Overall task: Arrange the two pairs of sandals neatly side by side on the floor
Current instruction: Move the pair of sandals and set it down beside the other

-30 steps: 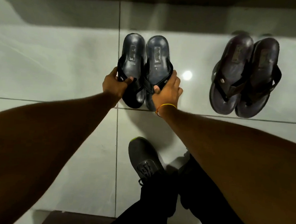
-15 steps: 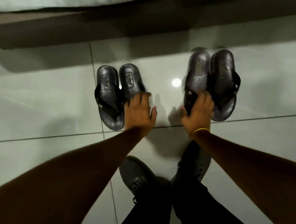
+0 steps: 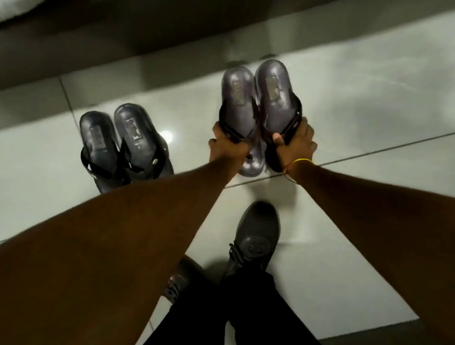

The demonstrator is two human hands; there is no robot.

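Observation:
Two pairs of dark flip-flop sandals lie on the pale tiled floor (image 3: 358, 105). The black pair (image 3: 121, 144) sits at the left, its two sandals close together, with nothing touching it. The brown pair (image 3: 257, 107) is at the right. My left hand (image 3: 229, 148) grips the strap of the pair's left sandal (image 3: 238, 103). My right hand (image 3: 296, 142), with a yellow band at the wrist, grips the strap of its right sandal (image 3: 275, 95). My left forearm hides the toe end of the black pair.
A dark ledge or skirting (image 3: 176, 28) runs along the back, close behind the sandals' heels. My own dark lace-up shoes (image 3: 257, 240) and black trousers stand just in front of the brown pair. Tile joints cross the floor.
Both hands left the black pair and moved right to the brown pair. They now hold its straps, where half a second ago the left hand was still by the black sandals.

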